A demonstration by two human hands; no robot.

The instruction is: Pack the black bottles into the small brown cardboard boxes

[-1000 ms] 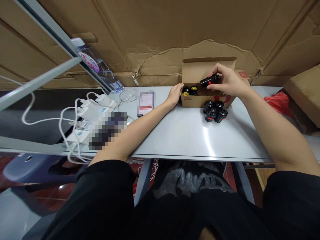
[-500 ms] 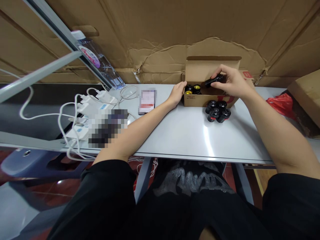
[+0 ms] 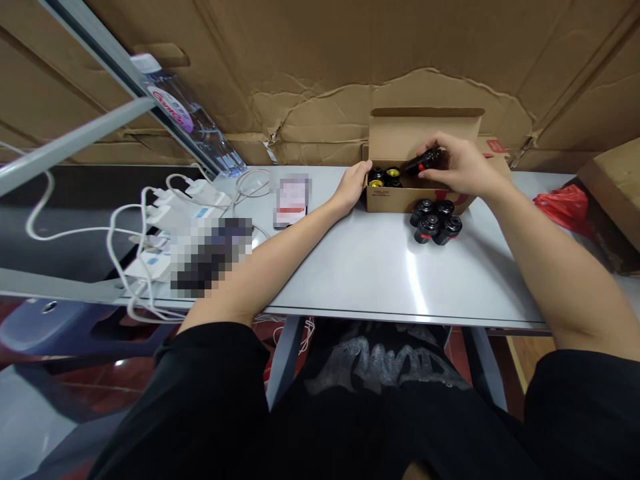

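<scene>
Pinching a black cylinder (image 3: 423,163) between the thumb and fingers of the right hand (image 3: 463,165), holding it tilted over the opening of the cardboard box (image 3: 395,201), in front of the raised lid (image 3: 400,137). Touching the box's left end with the left hand (image 3: 350,189), not showing clearly whether clasping or merely resting. Facing more dark cylinders (image 3: 377,175), some yellow-topped, inside the box's left part. Looking down also at four black canisters (image 3: 427,228) standing bunched on the table (image 3: 360,267), just before the box, and at a phone (image 3: 292,200) lying left of the left hand
</scene>
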